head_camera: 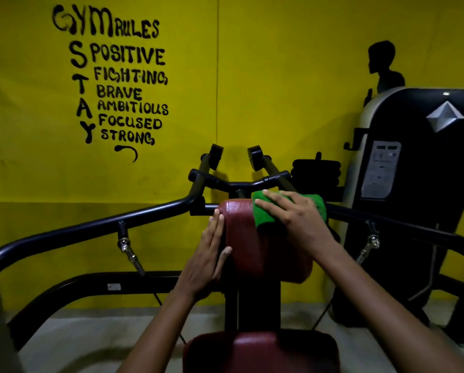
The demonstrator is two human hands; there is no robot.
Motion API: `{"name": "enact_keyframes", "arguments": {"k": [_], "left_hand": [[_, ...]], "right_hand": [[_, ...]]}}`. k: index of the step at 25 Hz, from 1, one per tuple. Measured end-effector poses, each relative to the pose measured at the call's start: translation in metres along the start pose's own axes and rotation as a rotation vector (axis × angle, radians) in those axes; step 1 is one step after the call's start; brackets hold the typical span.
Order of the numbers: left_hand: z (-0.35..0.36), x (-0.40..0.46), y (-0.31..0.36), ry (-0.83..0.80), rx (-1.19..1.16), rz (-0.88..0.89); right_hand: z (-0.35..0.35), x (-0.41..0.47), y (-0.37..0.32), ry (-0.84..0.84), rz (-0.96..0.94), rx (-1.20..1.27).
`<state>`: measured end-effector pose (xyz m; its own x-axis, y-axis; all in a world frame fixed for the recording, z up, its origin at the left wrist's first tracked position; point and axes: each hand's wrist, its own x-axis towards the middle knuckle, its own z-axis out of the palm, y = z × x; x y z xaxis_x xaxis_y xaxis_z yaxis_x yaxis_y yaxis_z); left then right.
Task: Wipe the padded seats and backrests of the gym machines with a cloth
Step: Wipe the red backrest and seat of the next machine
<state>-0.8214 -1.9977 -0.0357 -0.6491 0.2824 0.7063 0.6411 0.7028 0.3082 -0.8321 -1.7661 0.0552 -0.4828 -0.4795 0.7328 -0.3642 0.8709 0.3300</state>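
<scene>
Right hand (296, 219) lies flat, fingers straight and slightly spread, pressing a green cloth (265, 211) against the top right part of the dark red backrest pad (255, 238) at the centre of the frame; the cloth drapes over the pad's upper edge and a little way down its front face. Left hand (210, 254) rests with fingers straight and together along the pad's left side, its thumb lying on the front face; it grips nothing. Both forearms reach in from the bottom of the frame.

Below the pad, at the bottom centre, sits the dark red seat (260, 348), on the same black upright post; it is touched by neither hand. Behind the pad, 2 black handles with round end caps (216, 154) rise in a V at mid-frame; a long curved black bar (90, 230) sweeps out toward the lower left, with a chrome fitting (125, 247) hanging under it, and a matching bar runs off to the right.

On the right edge stands a second machine's black shroud (419, 184) carrying a pale instruction label (381, 170) and a silver diamond emblem; a stack of black weight plates (317, 170) sits just left of it. A yellow wall (279, 76) fills the background, with black lettering in the upper left reading "GYM RULES" and a painted black silhouette in the upper right.
</scene>
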Motion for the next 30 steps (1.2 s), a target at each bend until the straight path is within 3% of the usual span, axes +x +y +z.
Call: {"name": "enact_keyframes", "arguments": {"k": [2, 4, 7, 10, 14, 21, 26, 30], "left_hand": [[0.001, 0.027, -0.008, 0.053, -0.047, 0.039], [0.008, 0.051, -0.007, 0.121, -0.047, 0.051], [0.015, 0.063, -0.003, 0.207, -0.046, 0.041], [0.012, 0.057, -0.006, 0.179, -0.01, 0.066], [0.003, 0.055, -0.011, 0.093, 0.0, 0.09], [-0.018, 0.051, -0.008, -0.009, -0.017, 0.102], [-0.023, 0.051, -0.01, -0.063, -0.025, 0.091], [-0.024, 0.052, -0.01, -0.075, -0.015, 0.077]], "right_hand": [[0.005, -0.018, 0.019, -0.029, 0.327, 0.131], [0.011, -0.017, 0.009, -0.001, 0.446, 0.137], [0.013, -0.017, -0.004, 0.057, 0.365, 0.039], [0.02, -0.062, -0.023, 0.101, 0.378, 0.111], [0.037, -0.152, -0.07, -0.006, 0.285, 0.079], [0.013, -0.039, -0.031, 0.154, 0.359, 0.0], [0.042, -0.135, -0.093, 0.13, 0.169, -0.009], [0.021, -0.07, -0.054, 0.141, 0.161, 0.076]]}}
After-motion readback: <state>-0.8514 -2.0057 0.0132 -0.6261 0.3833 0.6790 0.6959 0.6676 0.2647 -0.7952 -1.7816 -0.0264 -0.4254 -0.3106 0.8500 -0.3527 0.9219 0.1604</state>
